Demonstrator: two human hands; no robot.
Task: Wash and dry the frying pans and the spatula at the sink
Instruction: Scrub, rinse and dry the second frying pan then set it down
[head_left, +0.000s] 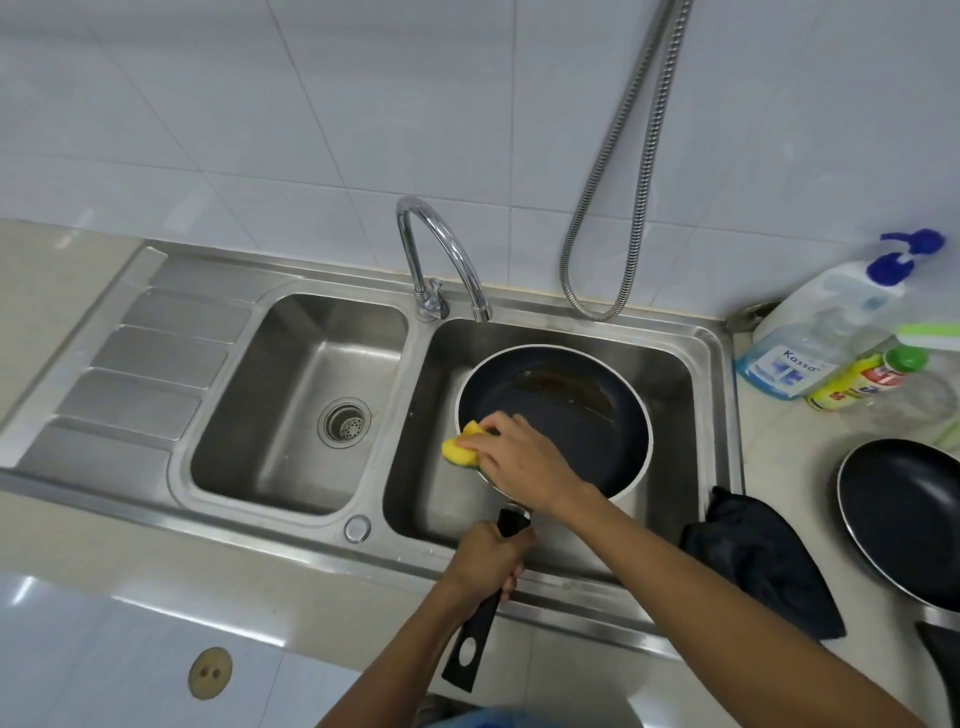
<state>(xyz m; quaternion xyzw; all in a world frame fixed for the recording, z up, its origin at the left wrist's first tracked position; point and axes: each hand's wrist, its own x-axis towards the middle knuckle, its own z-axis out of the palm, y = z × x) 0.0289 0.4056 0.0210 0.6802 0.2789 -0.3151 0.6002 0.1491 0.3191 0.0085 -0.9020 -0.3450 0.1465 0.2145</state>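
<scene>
A dark non-stick frying pan (576, 410) sits tilted in the right basin of the steel sink (706, 364), with brown residue near its far side. My left hand (491, 558) grips the pan's black handle (470, 642) over the sink's front edge. My right hand (514, 454) holds a yellow sponge (461, 448) pressed against the pan's left rim. A second dark frying pan (904, 519) lies on the counter at the right. No spatula shows.
The left basin (296, 400) holds only its drain strainer. A chrome tap (441, 260) arches over the right basin and a metal hose (623, 197) hangs behind. A dark cloth (758, 561) lies by the sink's right edge. Soap bottles (826, 338) stand at the back right.
</scene>
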